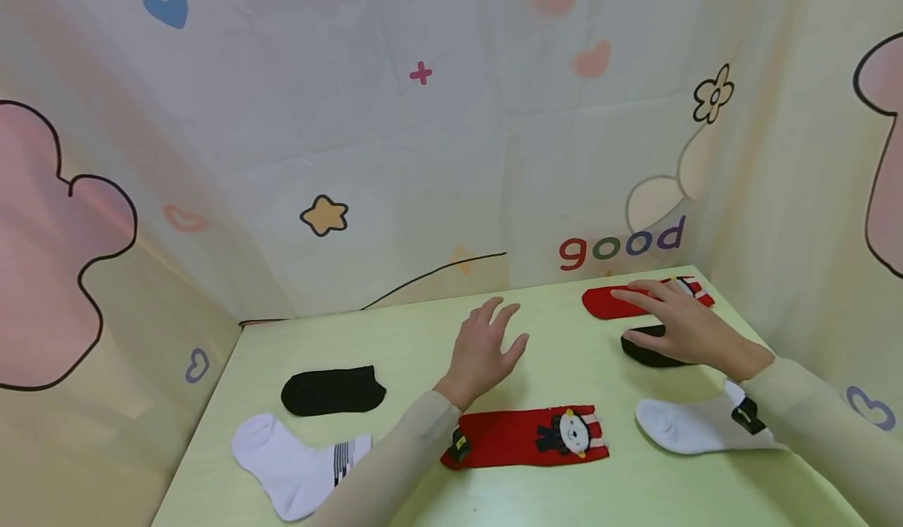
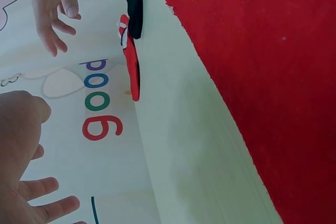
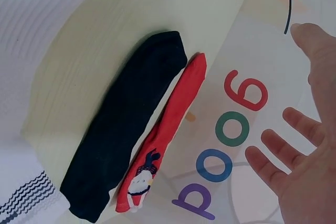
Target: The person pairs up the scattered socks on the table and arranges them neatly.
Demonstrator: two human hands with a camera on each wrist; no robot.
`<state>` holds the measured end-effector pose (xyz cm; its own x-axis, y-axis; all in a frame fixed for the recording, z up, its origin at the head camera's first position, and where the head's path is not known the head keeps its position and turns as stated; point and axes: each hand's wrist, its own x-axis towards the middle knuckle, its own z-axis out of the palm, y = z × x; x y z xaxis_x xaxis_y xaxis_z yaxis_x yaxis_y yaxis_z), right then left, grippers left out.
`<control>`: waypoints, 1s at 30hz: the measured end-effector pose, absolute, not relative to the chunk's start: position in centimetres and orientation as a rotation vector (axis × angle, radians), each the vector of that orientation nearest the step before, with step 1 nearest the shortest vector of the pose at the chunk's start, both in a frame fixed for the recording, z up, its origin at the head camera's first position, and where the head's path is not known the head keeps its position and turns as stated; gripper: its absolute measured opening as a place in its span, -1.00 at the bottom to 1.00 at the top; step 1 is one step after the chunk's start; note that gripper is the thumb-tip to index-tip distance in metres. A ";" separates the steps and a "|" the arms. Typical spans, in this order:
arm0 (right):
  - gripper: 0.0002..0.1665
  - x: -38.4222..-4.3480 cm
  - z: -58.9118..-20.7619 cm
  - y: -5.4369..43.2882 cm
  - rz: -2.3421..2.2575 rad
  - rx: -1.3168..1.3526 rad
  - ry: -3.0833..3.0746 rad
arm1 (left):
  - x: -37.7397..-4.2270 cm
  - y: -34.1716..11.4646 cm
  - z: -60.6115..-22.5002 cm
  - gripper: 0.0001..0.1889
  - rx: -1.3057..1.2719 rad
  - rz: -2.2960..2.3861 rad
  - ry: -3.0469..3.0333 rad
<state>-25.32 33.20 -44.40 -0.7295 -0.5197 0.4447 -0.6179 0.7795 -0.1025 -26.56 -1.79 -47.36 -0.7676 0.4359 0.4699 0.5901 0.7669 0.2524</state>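
Note:
My left hand (image 1: 481, 354) hovers with spread fingers just beyond a red sock (image 1: 504, 439) that has a cartoon animal near its striped cuff. That sock fills the right side of the left wrist view. To the right, my right hand (image 1: 687, 327) is raised, fingers apart, holding nothing. It overlaps a black ankle sock (image 1: 652, 358) and a second red sock (image 1: 603, 303) in the head view. Both show unobstructed in the right wrist view, the black sock (image 3: 126, 114) lying alongside the red one (image 3: 176, 100). Nearer, beside my right forearm, lies a white sock (image 1: 687, 429) with a black patch.
On the left of the pale green table (image 1: 395, 339) lie another black ankle sock (image 1: 331, 391) and a white sock (image 1: 285, 464) with dark stripes, partly behind my left sleeve. A printed curtain (image 1: 423, 158) rises at the table's back edge and sides.

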 end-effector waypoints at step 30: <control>-0.20 -27.1 -44.2 34.5 0.439 0.729 -2.683 | -28.7 0.9 -47.5 -0.46 -0.778 -0.567 -2.623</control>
